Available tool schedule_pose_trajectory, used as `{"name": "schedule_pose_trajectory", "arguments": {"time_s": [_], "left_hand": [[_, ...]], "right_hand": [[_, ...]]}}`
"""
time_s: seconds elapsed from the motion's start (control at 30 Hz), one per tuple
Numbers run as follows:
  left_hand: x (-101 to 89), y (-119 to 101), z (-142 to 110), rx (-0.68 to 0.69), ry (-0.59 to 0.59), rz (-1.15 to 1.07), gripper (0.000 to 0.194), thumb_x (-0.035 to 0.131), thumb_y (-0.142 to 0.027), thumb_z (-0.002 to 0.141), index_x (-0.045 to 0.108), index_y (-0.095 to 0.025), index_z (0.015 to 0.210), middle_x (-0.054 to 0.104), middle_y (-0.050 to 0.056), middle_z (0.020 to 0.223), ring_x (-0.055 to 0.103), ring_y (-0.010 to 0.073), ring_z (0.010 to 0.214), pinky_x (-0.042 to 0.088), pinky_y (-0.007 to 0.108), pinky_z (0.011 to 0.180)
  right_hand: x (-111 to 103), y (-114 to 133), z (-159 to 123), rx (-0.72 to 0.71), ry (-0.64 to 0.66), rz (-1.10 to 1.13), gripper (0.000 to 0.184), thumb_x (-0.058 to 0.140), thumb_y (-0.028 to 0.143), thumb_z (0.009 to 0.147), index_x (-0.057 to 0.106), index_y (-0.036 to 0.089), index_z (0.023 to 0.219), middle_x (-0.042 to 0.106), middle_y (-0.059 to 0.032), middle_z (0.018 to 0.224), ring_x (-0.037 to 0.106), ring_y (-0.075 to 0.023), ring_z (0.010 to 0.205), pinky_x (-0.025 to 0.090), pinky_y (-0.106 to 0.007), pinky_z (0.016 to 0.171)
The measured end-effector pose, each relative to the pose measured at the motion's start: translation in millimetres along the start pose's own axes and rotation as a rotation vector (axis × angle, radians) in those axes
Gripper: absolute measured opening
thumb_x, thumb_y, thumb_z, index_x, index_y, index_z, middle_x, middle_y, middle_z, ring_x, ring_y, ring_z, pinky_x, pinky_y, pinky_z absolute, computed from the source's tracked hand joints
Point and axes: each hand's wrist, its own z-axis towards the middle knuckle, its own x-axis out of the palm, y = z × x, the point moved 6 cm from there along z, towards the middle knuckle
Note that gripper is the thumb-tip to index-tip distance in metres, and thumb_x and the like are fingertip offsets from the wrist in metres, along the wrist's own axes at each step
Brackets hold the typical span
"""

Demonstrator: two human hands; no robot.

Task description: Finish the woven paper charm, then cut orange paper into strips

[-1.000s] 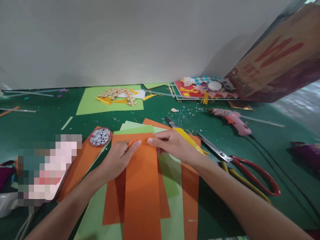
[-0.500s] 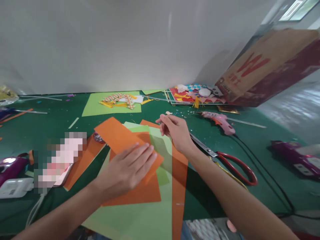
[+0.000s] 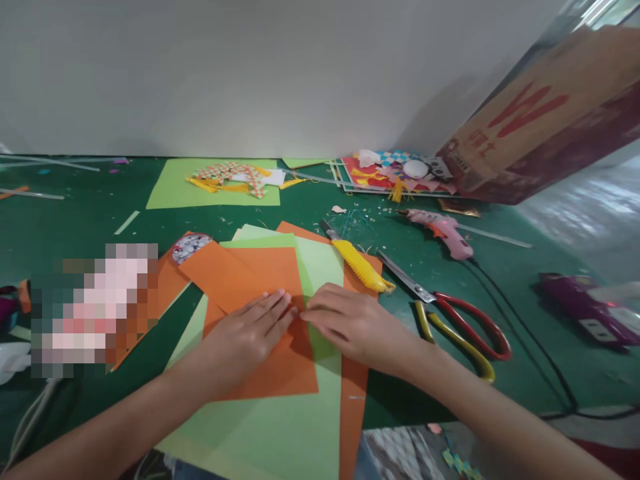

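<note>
My left hand (image 3: 253,333) lies flat with its fingers stretched out, pressing on a narrow piece of orange paper (image 3: 215,270). This piece slants across a larger orange sheet (image 3: 295,373). My right hand (image 3: 350,323) is closed, its fingertips together at the right end of the narrow piece, close to the left fingertips; the fingers partly hide what they pinch. Beneath are a light green sheet (image 3: 260,433) and another orange sheet (image 3: 353,400). Just beyond my right hand rests a yellow-handled utility knife (image 3: 360,263).
Scissors with red and yellow handles (image 3: 465,320) lie on the right, below a pink glue gun (image 3: 443,233). A paper bag (image 3: 540,120) leans at the back right. Paper crafts (image 3: 395,173) lie along the wall. A blurred pink object (image 3: 105,300) is on the left.
My right hand has come down from above the sheets to the paper's edge, uncovering the utility knife. The narrow orange piece now lies flatter, and my left hand has shifted slightly left.
</note>
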Motion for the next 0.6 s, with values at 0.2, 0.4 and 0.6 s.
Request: {"name": "schedule_pose_trajectory", "arguments": {"time_s": [0.2, 0.4, 0.6], "left_hand": [[-0.4, -1, 0, 0.003, -0.052, 0.005, 0.039, 0.036, -0.007, 0.088, 0.058, -0.009, 0.120, 0.059, 0.012, 0.128, 0.055, 0.0200, 0.119, 0.041, 0.032, 0.100], [-2.8, -1, 4, -0.026, -0.065, -0.049, 0.039, 0.032, -0.005, 0.087, 0.058, -0.005, 0.116, 0.065, 0.016, 0.113, 0.059, 0.0251, 0.108, 0.046, 0.036, 0.089], [-7.5, -5, 8, 0.008, -0.084, -0.030, 0.038, 0.032, 0.002, 0.083, 0.059, -0.002, 0.110, 0.065, 0.012, 0.087, 0.060, 0.0224, 0.087, 0.045, 0.035, 0.087]], "right_hand": [[5, 9, -8, -0.004, -0.066, -0.109, 0.027, 0.038, 0.007, 0.090, 0.064, 0.011, 0.096, 0.065, -0.0110, 0.085, 0.058, -0.0204, 0.086, 0.054, -0.034, 0.075], [14, 11, -12, 0.053, -0.047, -0.146, 0.032, 0.033, 0.004, 0.089, 0.061, 0.007, 0.103, 0.062, -0.0134, 0.092, 0.056, -0.0228, 0.093, 0.054, -0.035, 0.078], [18, 7, -9, 0.049, 0.040, -0.208, 0.031, 0.034, 0.007, 0.090, 0.059, 0.006, 0.107, 0.061, -0.0141, 0.093, 0.056, -0.0241, 0.090, 0.054, -0.035, 0.072]]}}
